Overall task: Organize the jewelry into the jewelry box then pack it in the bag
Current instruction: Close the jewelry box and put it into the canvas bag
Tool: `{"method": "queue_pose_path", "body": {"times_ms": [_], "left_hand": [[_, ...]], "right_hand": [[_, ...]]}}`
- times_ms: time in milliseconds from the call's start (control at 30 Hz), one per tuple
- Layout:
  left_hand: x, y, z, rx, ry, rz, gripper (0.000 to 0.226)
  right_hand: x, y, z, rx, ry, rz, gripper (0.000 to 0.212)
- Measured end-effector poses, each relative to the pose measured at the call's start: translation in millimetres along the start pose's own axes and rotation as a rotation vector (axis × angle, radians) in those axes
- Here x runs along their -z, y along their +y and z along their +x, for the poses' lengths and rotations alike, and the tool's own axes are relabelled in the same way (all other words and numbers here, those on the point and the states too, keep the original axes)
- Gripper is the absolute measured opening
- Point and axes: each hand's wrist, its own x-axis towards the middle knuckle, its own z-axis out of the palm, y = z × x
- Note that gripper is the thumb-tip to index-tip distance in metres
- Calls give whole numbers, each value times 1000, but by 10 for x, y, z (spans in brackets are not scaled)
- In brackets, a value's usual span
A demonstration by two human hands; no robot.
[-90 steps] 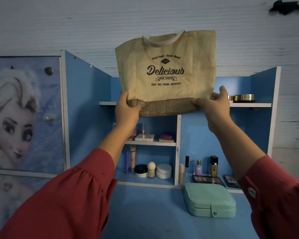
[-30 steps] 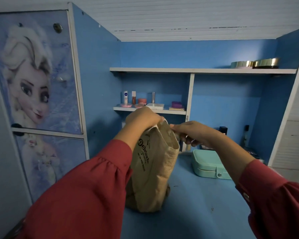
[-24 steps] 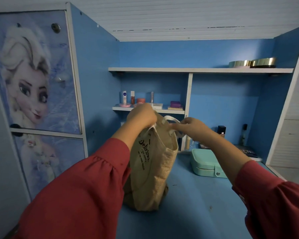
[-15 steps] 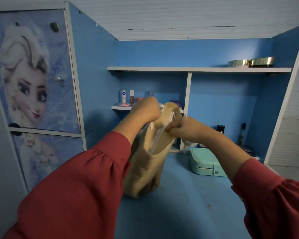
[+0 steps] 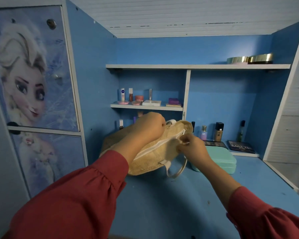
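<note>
A blue wooden desk (image 5: pixel 179 204) with white-edged shelves carries a tan woven fabric bag (image 5: pixel 150 157), which lies on its side with its white zipper (image 5: pixel 159 146) facing up. Just to the bag's right, partly behind the right forearm, sits the closed mint-green rounded jewelry box (image 5: pixel 221 160). The left hand (image 5: pixel 150 127) curls its fingers around the bag's top edge, while the right hand (image 5: pixel 192 146) pinches the small zipper pull (image 5: pixel 184 141).

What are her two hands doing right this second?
Left hand: curled, gripping the top edge of the burlap tote bag.
Right hand: pinching the zipper pull of the bag's white zipper.
</note>
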Motion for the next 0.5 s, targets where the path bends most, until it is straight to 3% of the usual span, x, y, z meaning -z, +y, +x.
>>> {"method": "queue_pose_path", "body": {"times_ms": [67,167,500], "left_hand": [[-67,19,-45,-26,-21,-30,25],[-141,48,-81,-58,-29,-72,25],[-212,87,-130,-70,-46,-167,22]], "right_hand": [[-36,114,73,-123,85,47,7],[-43,271,195,-211,105,25,18],[-70,424,312,-312,135,33,29]]}}
